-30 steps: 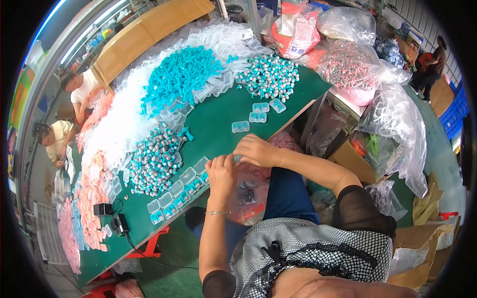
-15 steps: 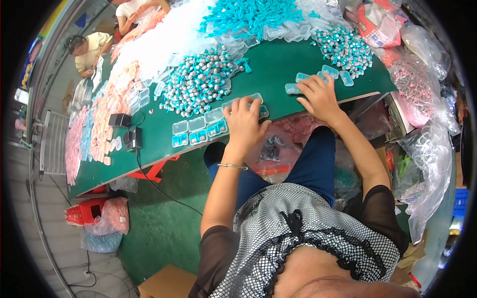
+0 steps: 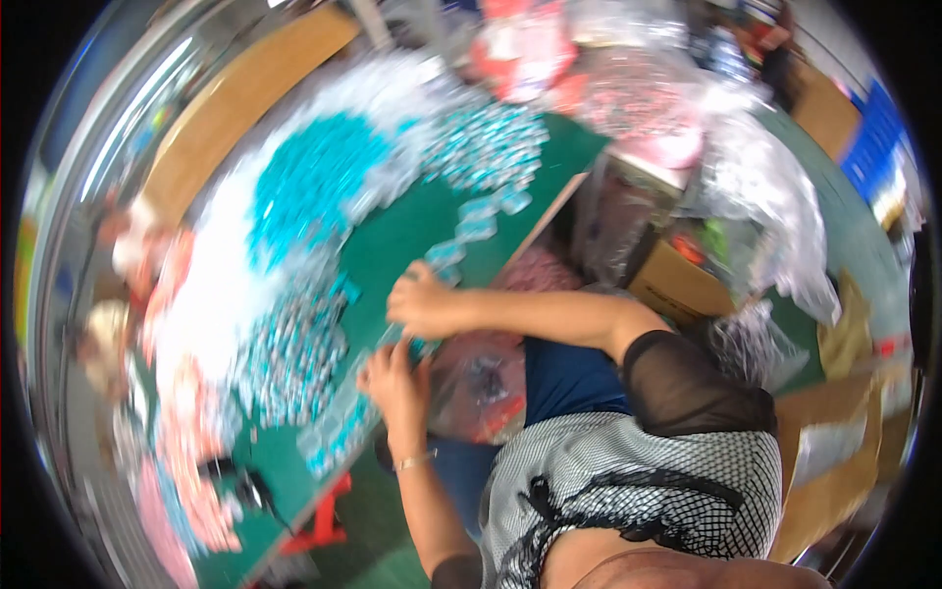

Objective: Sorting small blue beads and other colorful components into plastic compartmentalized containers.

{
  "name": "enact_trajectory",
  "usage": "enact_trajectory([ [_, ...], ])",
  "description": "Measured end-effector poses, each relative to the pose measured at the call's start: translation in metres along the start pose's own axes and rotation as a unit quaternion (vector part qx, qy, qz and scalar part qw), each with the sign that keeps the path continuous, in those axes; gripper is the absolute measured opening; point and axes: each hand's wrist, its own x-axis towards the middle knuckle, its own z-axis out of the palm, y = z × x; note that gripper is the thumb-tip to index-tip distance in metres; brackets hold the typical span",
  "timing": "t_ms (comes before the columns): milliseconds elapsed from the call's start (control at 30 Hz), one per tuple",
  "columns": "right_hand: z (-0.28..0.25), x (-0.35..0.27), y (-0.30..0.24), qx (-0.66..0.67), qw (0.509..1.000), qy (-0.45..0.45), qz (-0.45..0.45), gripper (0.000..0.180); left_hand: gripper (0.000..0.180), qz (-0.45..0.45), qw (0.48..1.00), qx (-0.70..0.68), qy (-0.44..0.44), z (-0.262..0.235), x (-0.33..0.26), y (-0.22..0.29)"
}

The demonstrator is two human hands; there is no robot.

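Both my hands are close together over the front edge of the green table, blurred by motion. My left hand [image 3: 396, 388] lies at the end of a row of small clear plastic cases [image 3: 339, 432] with teal pieces in them. Its fingers and thumb are apart, and I see nothing held in it. Just beyond it, my right hand [image 3: 427, 304] has bent fingers over the table; its thumb is hidden, and whether it grips a case is too blurred to tell. More clear cases [image 3: 478, 226] lie farther along the table edge.
Heaps of teal-and-silver pieces [image 3: 294, 358] and long teal pieces [image 3: 319, 177] cover the green table [image 3: 392, 236]. Pink pieces and a black power adapter [image 3: 257, 491] lie at the near left. Plastic bags [image 3: 638, 103] and an open cardboard box [image 3: 687, 285] stand to the right.
The view has swung to the right, blurring it. My right hand has moved left from the far cases to beside my left hand, which remains by the row of cases.
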Motion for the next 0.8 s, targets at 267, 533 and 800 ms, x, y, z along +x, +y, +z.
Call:
enact_trajectory([
  [267,-0.012,-0.008,0.005,0.187,0.976,0.046,-0.098,0.026,0.076,-0.052,0.997,0.027,0.042,-0.006,0.002,0.013],
  [533,-0.019,-0.024,-0.002,0.212,0.965,0.057,-0.142,0.035,0.032,0.014,0.999,0.016,0.027,-0.003,0.003,-0.003],
  [800,-0.006,-0.02,-0.014,0.25,0.953,0.1,-0.141,0.029,0.024,0.067,0.996,-0.036,0.054,-0.005,0.0,-0.023],
])
